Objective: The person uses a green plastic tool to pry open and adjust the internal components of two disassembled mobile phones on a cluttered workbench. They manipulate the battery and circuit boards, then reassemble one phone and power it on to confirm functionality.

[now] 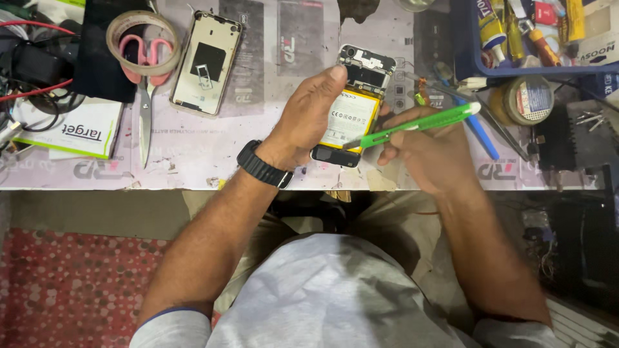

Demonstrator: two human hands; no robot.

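Observation:
My left hand (308, 119) grips an opened phone (356, 106) with its back off, showing a pale yellow battery and black circuit areas. A black watch sits on that wrist. My right hand (422, 151) holds a green utility knife (419, 124); its tip rests at the battery's lower right edge. Both hands hover over the near part of the workbench (213, 161).
The phone's removed back cover (206, 62) lies at the back left. Pink-handled scissors (147, 84) and a tape ring (143, 40) lie beside it. A blue tray (465, 51) of tools stands back right, a tape roll (529, 100) below it. Wires and a white box (77, 132) sit left.

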